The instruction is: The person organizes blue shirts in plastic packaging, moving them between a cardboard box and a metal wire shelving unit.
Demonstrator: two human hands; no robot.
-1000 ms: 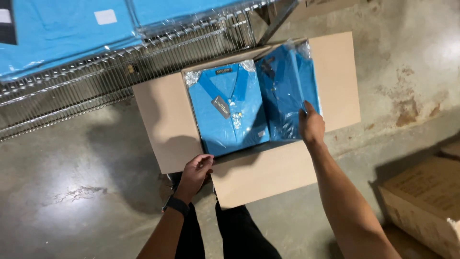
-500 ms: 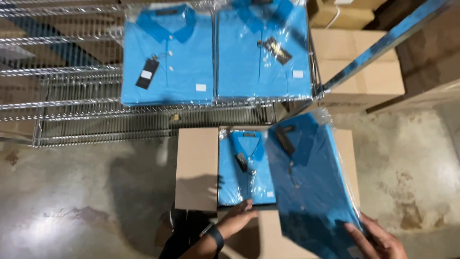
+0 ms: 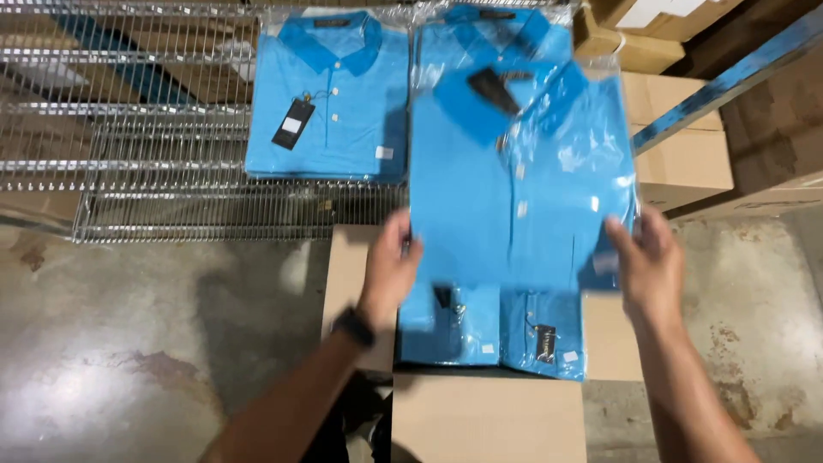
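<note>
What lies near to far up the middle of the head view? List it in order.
Front box flap → bagged blue shirts in the box → blue bagged shirt held up by left hand and right hand → bagged shirts on the wire shelf.

Bagged blue polo shirt (image 3: 514, 180), folded flat in clear shiny plastic, collar up, dark tag near the collar. Held in the air by its lower side edges, above the open cardboard box (image 3: 489, 416), partly covering the wire shelf's front edge.
</note>
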